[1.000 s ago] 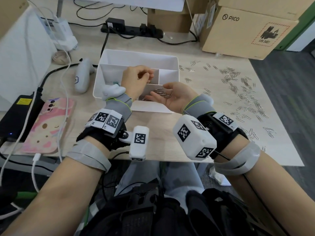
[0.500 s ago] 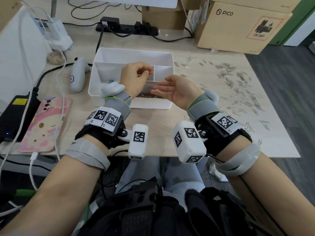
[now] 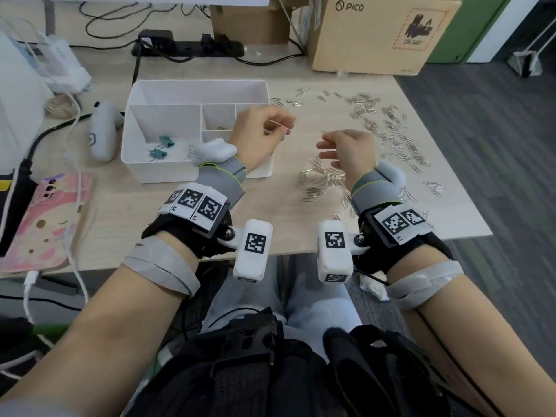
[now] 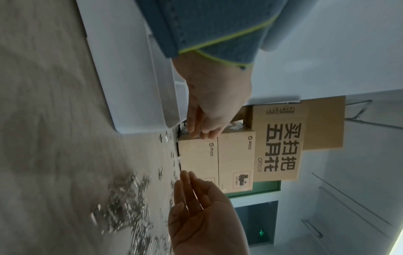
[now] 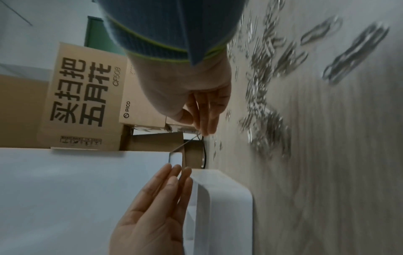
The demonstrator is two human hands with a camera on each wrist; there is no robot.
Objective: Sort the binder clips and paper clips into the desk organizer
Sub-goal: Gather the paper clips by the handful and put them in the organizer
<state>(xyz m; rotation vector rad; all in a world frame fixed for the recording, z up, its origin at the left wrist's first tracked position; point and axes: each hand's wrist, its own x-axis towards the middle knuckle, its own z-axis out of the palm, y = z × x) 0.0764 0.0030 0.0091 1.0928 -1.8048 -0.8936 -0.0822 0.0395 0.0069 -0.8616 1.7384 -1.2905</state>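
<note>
Here, the white desk organizer (image 3: 156,173) stands on the counter (image 3: 270,224). Two teal binder clips (image 3: 161,147) lie in its large near-left compartment. The left hand (image 3: 258,136) hovers over the organizer's right edge, its fingers (image 3: 281,120) pinching a thin wire, apparently a paper clip (image 3: 282,126). The right hand (image 3: 349,152) hangs just right of the organizer, fingers loosely spread and holding nothing, above a heap of silver paper clips (image 3: 323,180). More clips are scattered further right of the organizer.
</note>
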